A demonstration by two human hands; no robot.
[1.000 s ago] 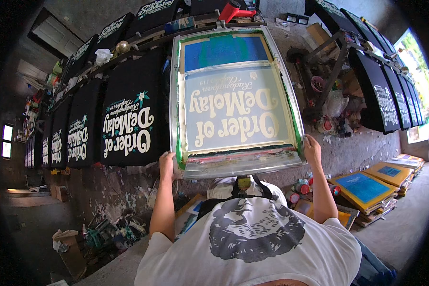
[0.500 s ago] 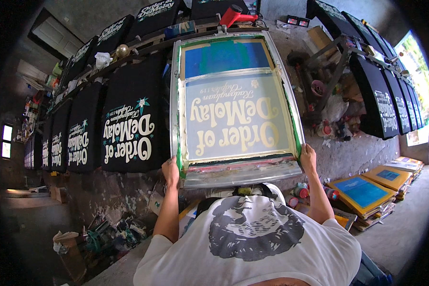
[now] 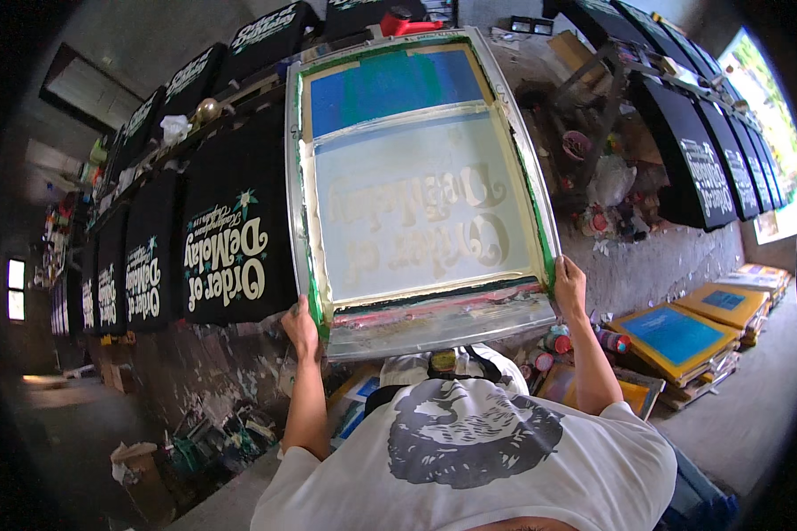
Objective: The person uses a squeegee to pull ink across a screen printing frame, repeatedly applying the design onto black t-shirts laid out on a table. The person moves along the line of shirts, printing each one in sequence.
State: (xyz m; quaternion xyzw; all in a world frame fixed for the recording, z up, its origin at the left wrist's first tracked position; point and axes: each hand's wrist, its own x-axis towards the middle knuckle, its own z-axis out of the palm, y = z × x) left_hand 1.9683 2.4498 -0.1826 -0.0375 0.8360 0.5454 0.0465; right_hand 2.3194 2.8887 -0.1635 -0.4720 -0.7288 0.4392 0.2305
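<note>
Lifted a little higher and swung slightly to the right since half a second ago, the printing screen (image 3: 421, 190) now fills the middle of the frame, its near edge tipped toward the person. It is a large metal-framed screen with green tape along its inner border, a blue-green band across the upper part and a pale, ink-whitened panel below, where mirrored cream lettering shows faintly; a smear of dark and reddish ink runs along the lower rail.

Both hands hold it by the bottom corners — the left hand (image 3: 301, 326) curls its fingers around the lower left corner, and the right hand (image 3: 569, 288) wraps the lower right edge, fingers closed on the frame.

Left of the screen, a row of black shirts (image 3: 230, 234) printed with cream lettering and small teal stars lies along a long table, running off toward the upper left. More black shirts (image 3: 708, 168) hang in a line at the upper right. A red tool (image 3: 407, 19) sits just past the top rail. Flat frames with blue and yellow faces (image 3: 682, 332) are stacked at the lower right on the floor, and small ink pots (image 3: 553, 341) cluster just below the right hand. Paint-splashed clutter (image 3: 212, 438) lies at the lower left.
</note>
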